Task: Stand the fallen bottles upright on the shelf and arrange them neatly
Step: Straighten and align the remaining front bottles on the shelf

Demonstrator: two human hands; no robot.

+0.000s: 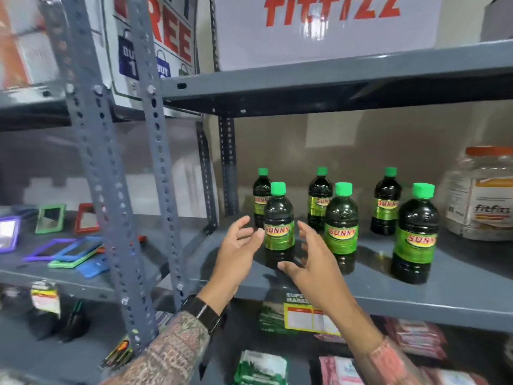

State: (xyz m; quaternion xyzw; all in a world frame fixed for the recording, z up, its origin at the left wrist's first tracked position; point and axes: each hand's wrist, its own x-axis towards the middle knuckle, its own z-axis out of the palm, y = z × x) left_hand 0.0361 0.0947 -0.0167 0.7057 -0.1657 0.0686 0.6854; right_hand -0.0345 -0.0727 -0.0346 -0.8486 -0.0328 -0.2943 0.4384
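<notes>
1. The front-left bottle [279, 223] stands upright on the grey shelf [388, 295], at the left end of the front row of three, green cap up and its label facing out.
2. It sits between the two hands: the left hand [240, 245] is just beside its left side, the right hand [308, 262] just beside its right side and lower front.
3. Both hands are spread wide, fingers apart, holding nothing; the left fingertips look very close to the label, but motion blur makes it hard to say whether they touch.
4. Five other bottles stand upright: two more in the front row [341, 226] [416, 234] and three behind [261, 198] [319, 198] [387, 201].
5. The right thumb hides part of the front-left bottle's base.
6. A clear jar [483, 195] at the right is cut off by the frame edge.
7. A black watch [204, 311] circles the left wrist.
</notes>
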